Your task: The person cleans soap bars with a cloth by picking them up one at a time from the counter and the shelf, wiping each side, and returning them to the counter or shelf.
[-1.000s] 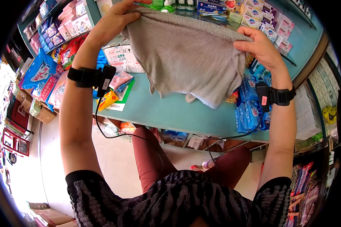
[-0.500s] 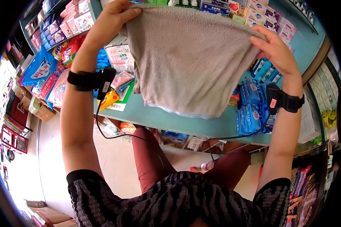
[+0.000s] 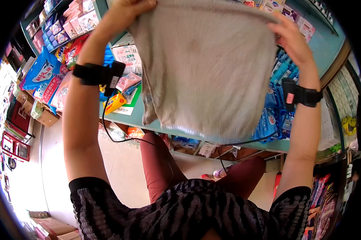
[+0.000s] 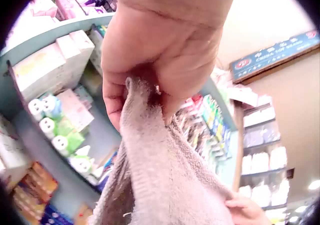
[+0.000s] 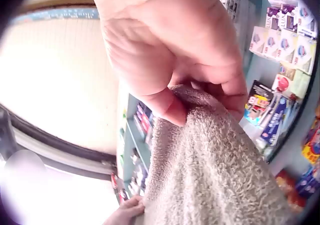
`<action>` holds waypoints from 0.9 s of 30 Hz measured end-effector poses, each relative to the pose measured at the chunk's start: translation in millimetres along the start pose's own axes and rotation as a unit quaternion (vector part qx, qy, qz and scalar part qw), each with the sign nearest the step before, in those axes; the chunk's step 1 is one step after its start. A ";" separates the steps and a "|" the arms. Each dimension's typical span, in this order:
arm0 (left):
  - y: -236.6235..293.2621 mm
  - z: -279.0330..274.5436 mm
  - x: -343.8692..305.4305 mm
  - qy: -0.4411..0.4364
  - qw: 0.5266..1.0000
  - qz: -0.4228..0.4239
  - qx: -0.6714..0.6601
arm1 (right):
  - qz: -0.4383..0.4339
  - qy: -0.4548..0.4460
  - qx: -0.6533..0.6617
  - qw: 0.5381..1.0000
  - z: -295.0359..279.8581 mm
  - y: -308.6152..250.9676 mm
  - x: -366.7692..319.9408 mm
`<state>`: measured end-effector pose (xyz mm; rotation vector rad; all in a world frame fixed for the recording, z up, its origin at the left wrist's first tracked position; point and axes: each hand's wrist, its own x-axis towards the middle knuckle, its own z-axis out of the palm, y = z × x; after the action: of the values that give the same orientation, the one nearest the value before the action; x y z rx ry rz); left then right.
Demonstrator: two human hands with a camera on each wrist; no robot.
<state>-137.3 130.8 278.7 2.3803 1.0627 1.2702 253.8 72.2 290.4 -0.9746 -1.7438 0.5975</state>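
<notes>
A grey-brown towel (image 3: 208, 68) hangs spread between my two hands, over the counter. My left hand (image 3: 124, 16) pinches its upper left corner; the left wrist view has the left hand (image 4: 160, 59) with the fabric bunched between thumb and fingers. At the upper right corner my right hand (image 3: 294, 40) grips the edge. Close up, the right hand (image 5: 175, 54) has its thumb pressed on the fluffy cloth (image 5: 215, 160). The towel's pale lower hem hangs near the counter's front edge and hides much of the counter's middle.
On the teal counter (image 3: 138, 116), a yellow packet (image 3: 115, 104) lies at the left and blue packs (image 3: 270, 116) at the right. A white carton (image 3: 126, 58) stands behind the left forearm. Soap boxes (image 5: 280, 47) line the back shelf. A cable (image 3: 124, 140) hangs from the left wrist strap.
The hands have raised the towel and spread it wider, the right hand moving outward. Its lower hem has come toward me, now reaching the counter's front edge.
</notes>
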 end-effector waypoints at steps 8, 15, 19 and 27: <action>-28.3 49.1 -57.7 -0.145 0.984 -0.098 -0.039 | 0.008 -0.109 -0.171 0.979 38.3 62.3 -55.2; -67.9 109.9 -153.0 -0.306 0.930 -0.171 -0.110 | 0.108 -0.309 -0.140 0.934 70.1 139.5 -150.8; -93.0 145.0 -176.3 -0.195 0.964 -0.167 0.065 | 0.206 -0.245 0.007 0.947 94.1 137.7 -172.9; -92.4 179.8 -161.4 -0.175 0.952 -0.240 0.074 | 0.345 -0.134 0.326 0.870 148.5 141.7 -197.7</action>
<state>-96.8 105.0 24.4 2.1373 1.5264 0.5950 196.1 -6.9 22.8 -1.0245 -1.2102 1.7280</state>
